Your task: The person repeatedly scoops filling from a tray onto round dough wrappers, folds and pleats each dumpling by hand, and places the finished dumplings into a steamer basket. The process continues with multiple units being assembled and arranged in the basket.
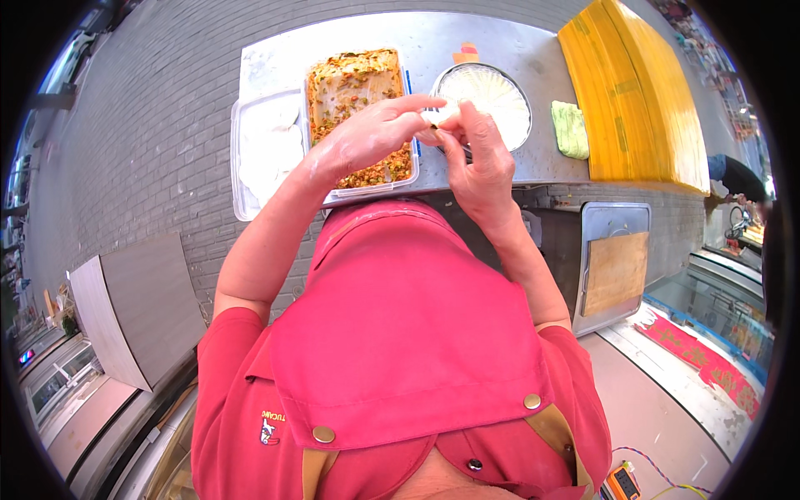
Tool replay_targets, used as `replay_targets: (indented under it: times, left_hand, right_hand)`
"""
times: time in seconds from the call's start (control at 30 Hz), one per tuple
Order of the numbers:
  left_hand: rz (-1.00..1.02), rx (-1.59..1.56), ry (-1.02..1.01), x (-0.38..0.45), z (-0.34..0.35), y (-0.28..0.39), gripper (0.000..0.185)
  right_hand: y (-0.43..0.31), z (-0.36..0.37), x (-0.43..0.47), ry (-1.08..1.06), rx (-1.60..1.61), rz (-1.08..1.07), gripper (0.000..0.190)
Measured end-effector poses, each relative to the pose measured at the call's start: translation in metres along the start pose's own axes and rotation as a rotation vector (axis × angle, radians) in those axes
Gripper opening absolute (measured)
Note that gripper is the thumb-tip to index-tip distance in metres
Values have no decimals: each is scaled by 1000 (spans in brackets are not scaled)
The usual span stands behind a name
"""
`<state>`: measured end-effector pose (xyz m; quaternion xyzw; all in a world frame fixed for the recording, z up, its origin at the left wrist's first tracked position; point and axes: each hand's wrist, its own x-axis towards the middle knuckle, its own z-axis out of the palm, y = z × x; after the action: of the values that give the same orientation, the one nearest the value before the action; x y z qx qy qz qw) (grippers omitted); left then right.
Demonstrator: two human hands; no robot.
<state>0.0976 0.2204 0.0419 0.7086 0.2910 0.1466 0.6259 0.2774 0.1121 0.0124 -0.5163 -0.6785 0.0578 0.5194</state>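
Note:
Both my hands meet above the metal table, in the gap between the filling container and the round tray. Between the fingertips is a small white dough wrapper [431, 134] with a dark bit of filling showing. My left hand [365, 139], dusted with white powder, reaches over the filling and holds one side of the wrapper. My right hand [480, 164] pinches the other side between thumb and fingers. Chopped, reddish-green filling [381, 174] lines a clear plastic container [375, 189]. Behind my right fingers is a round metal-rimmed tray [529, 119] with a whitish, ribbed inside.
White dough rounds [272, 156] lie in a clear plastic lid or tray [236, 156] at left. A green cloth [569, 130] rests by a yellow taped box [631, 100] on the metal table [275, 62]. A tray with a wooden board [615, 272] stands at right.

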Motion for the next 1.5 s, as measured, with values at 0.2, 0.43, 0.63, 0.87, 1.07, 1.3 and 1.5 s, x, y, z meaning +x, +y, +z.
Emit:
replay_targets:
  times: [0.2,0.43,0.63,0.87,1.07,1.3,1.5]
  left_hand:
    - [66,-739,269,-7,69,-43,60]
    - [8,-264,330,-12,47,-19,60]
    - [42,-137,307,-10,43,-13,65]
    - [68,95,234,-7,27,13,68]
    - [342,206,440,-7,35,15,65]
    - [319,-142,573,-6,66,-2,55]
    - [86,-249,329,-3,53,-5,57]
  right_hand:
    - [2,10,-15,46,240,213,65]
    - [-9,-1,6,-68,45,-160,68]
    - [-10,-6,0,-39,21,-161,69]
    - [-16,-10,9,-36,51,-221,62]
    - [-24,-6,-7,126,787,332,64]
    - [-27,-7,-4,72,812,443,62]
    - [-11,-26,2,-75,32,-91,52]
